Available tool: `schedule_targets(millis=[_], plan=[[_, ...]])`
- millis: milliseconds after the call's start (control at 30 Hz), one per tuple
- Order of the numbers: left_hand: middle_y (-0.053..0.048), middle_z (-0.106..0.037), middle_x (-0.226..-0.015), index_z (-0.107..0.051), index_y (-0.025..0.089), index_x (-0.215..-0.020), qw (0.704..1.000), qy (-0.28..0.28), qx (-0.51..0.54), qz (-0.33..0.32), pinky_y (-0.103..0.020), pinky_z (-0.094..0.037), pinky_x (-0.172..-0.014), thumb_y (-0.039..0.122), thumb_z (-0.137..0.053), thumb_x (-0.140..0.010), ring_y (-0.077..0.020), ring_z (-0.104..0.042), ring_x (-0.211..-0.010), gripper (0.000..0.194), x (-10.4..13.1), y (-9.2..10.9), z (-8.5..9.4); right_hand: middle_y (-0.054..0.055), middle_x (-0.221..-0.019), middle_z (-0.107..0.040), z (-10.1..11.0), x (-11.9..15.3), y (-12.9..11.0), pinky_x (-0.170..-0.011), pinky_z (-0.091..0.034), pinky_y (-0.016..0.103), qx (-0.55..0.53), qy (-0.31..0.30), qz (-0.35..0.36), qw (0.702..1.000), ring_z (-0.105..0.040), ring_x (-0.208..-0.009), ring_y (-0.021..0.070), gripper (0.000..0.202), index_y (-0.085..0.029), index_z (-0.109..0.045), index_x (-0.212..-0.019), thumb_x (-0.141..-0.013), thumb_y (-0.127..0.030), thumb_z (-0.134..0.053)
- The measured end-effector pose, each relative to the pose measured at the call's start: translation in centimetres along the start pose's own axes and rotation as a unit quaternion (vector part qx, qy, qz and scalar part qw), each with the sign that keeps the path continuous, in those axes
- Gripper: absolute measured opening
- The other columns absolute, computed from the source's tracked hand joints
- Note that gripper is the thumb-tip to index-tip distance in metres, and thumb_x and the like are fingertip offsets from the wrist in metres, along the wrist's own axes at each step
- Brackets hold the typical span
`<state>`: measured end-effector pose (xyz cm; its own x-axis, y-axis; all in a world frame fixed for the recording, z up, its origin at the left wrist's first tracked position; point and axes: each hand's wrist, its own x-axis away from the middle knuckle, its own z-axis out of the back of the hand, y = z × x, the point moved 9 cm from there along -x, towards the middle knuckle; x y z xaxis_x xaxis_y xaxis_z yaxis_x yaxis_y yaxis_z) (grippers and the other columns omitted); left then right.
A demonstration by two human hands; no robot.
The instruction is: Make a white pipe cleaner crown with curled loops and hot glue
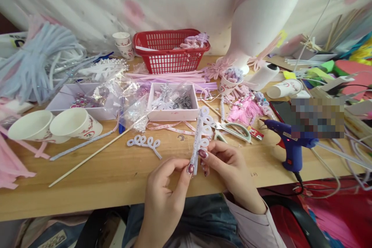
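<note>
A pale lilac fuzzy stem piece point(198, 135), with loops along its right side, stands roughly upright between my hands at the front of the table. My left hand point(170, 190) pinches its lower end between thumb and finger. Slightly higher, my right hand point(229, 166) holds the same piece near the lowest loop. A second looped piece point(144, 142) lies on the table to the left. Behind my right hand are scissors point(232, 128) with pale handles, and a blue glue gun point(290, 143) rests on the right.
Two paper cups point(76, 124) and a thin wooden stick point(87, 159) are on the left. Farther back are a white box point(173, 114) of silvery pieces, a red basket point(171, 60) and a white mannequin form point(261, 19). The glue gun's cable point(299, 180) hangs over the front edge.
</note>
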<state>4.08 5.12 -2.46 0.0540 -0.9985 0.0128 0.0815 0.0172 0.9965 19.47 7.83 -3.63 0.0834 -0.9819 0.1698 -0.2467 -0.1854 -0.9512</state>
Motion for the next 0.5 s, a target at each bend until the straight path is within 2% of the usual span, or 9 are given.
schedule_targets(millis=[67, 200, 333, 500], plan=[[-0.001, -0.072, -0.072, -0.072, 0.021, -0.078, 1.000, 0.006, 0.006, 0.015, -0.024, -0.053, -0.069, 0.027, -0.068, -0.085, -0.0165, -0.067, -0.068, 0.010, -0.1, -0.4, 0.2, -0.001, -0.063, -0.067, 0.1, -0.1, -0.5, -0.053, -0.048, 0.019, 0.013, -0.001, 0.020, 1.000, -0.056, -0.051, 0.0081, 0.024, -0.018, -0.073, -0.077, -0.079, -0.041, -0.082], [-0.001, -0.072, -0.072, -0.072, 0.020, -0.078, 1.000, -0.001, 0.003, 0.016, -0.024, -0.053, -0.067, 0.027, -0.068, -0.085, -0.0169, -0.068, -0.068, 0.011, -0.1, -0.6, 0.2, 0.000, -0.073, -0.067, 0.9, -0.3, -1.6, -0.052, -0.050, 0.021, 0.030, 0.046, 0.059, 0.997, -0.055, -0.054, 0.0094, 0.025, -0.020, -0.075, -0.084, -0.078, -0.044, -0.081], [-0.001, -0.071, -0.075, -0.073, 0.022, -0.080, 1.000, -0.016, 0.004, -0.011, -0.023, -0.052, -0.069, 0.022, -0.067, -0.086, -0.0168, -0.069, -0.072, 0.008, 0.0, -0.4, 0.1, 0.001, -0.068, -0.066, 0.7, -0.5, -1.4, -0.053, -0.049, 0.022, 0.047, 0.040, 0.047, 0.997, -0.054, -0.056, 0.0106, 0.026, -0.019, -0.073, -0.075, -0.077, -0.043, -0.082], [0.000, -0.068, -0.079, -0.071, 0.022, -0.082, 0.999, -0.024, -0.002, -0.043, -0.023, -0.052, -0.072, 0.020, -0.065, -0.088, -0.0154, -0.068, -0.073, 0.008, 0.2, 0.0, -0.1, -0.001, -0.062, -0.063, 1.0, -0.4, -1.0, -0.052, -0.047, 0.022, 0.048, 0.043, 0.051, 0.997, -0.054, -0.052, 0.0099, 0.025, -0.018, -0.072, -0.074, -0.079, -0.042, -0.080]])
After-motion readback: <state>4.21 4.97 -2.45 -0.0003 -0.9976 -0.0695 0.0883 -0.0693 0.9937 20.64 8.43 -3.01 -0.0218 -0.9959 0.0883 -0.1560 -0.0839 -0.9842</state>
